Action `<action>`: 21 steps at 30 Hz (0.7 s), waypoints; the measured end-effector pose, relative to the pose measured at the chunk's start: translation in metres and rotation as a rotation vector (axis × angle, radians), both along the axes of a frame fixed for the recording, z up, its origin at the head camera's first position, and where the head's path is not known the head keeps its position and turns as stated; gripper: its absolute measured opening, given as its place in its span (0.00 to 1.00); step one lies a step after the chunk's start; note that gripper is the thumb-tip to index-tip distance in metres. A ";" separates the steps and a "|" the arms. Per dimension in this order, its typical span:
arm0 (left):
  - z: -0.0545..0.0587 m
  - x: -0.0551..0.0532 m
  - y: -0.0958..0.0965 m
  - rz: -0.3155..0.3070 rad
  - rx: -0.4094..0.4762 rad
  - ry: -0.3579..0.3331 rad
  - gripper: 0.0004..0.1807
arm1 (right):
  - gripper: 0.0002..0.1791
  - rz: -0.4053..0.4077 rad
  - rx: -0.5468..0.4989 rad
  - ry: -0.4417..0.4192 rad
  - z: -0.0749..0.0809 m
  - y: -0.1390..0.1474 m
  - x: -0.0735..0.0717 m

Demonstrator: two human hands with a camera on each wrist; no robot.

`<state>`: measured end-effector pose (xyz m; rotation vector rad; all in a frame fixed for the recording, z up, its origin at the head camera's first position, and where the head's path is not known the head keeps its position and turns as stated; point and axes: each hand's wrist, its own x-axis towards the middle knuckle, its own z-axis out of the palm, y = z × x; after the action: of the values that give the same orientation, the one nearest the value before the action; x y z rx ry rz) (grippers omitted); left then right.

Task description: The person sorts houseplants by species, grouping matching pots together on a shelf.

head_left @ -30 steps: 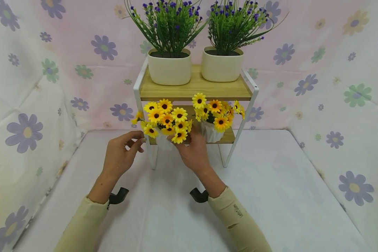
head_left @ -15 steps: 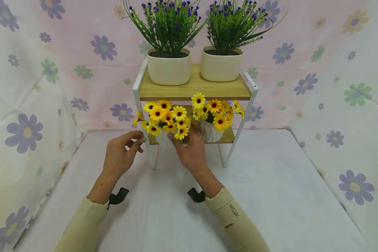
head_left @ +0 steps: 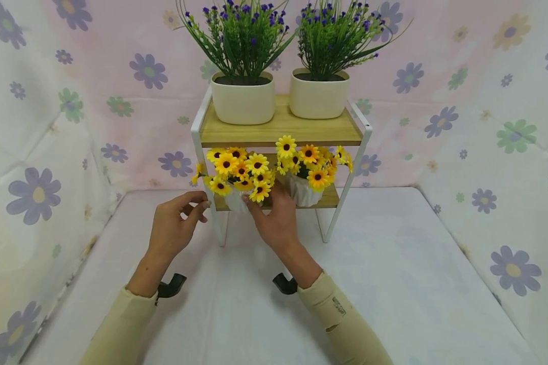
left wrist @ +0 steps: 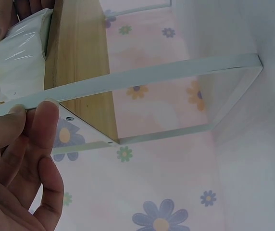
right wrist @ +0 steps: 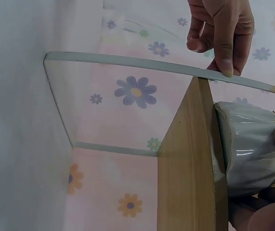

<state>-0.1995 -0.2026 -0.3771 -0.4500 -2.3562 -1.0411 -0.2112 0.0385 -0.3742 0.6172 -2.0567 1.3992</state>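
A white pot (head_left: 234, 201) of yellow artificial sunflowers (head_left: 242, 170) sits at the left end of the lower board (head_left: 326, 198) of a two-tier shelf. My right hand (head_left: 276, 215) grips this pot from its right side, thumb at the front. In the right wrist view, the glossy ribbed pot (right wrist: 250, 149) stands on the board's edge, with my fingers around its far side. My left hand (head_left: 175, 220) pinches the shelf's white metal frame (left wrist: 142, 77) at the left front leg, beside the lower board. A second white pot (head_left: 307, 191) of sunflowers stands to the right.
Two cream pots (head_left: 243, 104) with purple-flowered plants stand on the top board (head_left: 278, 132). The shelf stands on a white-covered table (head_left: 392, 263). Flower-printed cloth (head_left: 438, 101) surrounds the back and sides. Black curved pieces (head_left: 172, 285) sit at both wrists.
My right hand has shifted slightly left and away from me, and the held pot with its sunflowers has moved a little. The left hand stays on the frame.
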 end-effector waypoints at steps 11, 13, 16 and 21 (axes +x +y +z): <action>0.002 0.001 0.003 -0.009 -0.034 0.015 0.08 | 0.32 -0.036 0.156 0.016 0.002 0.023 0.024; 0.003 0.002 0.003 -0.005 -0.054 0.026 0.08 | 0.32 -0.028 0.176 0.008 0.003 0.031 0.030; 0.004 0.006 0.001 0.011 -0.092 0.042 0.08 | 0.32 -0.042 0.215 0.013 0.002 0.044 0.039; 0.005 0.014 -0.007 0.051 -0.147 0.064 0.08 | 0.30 -0.082 0.250 0.050 -0.004 0.072 0.056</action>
<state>-0.1850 -0.2099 -0.3721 -0.4671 -2.3834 -0.8216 -0.1549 0.1103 -0.3785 0.6542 -2.2086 1.0790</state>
